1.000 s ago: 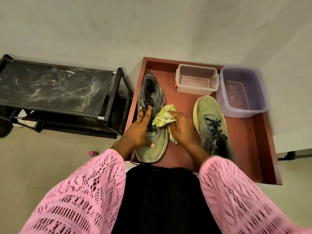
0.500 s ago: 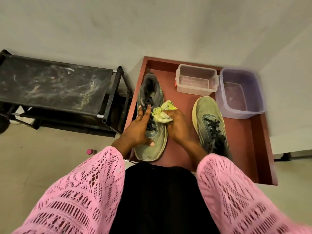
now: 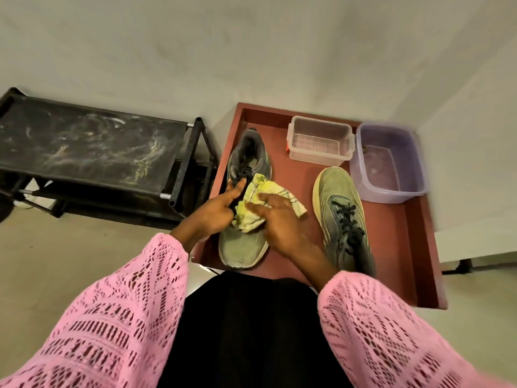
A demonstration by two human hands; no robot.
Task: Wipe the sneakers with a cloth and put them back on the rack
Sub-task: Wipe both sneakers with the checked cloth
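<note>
1. The left hand (image 3: pixel 216 208) grips the laces of the sneaker (image 3: pixel 243 245) beneath both hands on the tabletop (image 3: pixel 397 247).
2. The right hand (image 3: pixel 279 219) presses the cloth (image 3: pixel 257 203) on it with straight fingers.
3. The second sneaker (image 3: pixel 335 197) lies right of the hands; the rack (image 3: pixel 84 149) stands left.

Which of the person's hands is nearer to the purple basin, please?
Right. The right hand presses the cloth on the sneaker, closer to the purple basin; the left hand lies beyond it.
</note>
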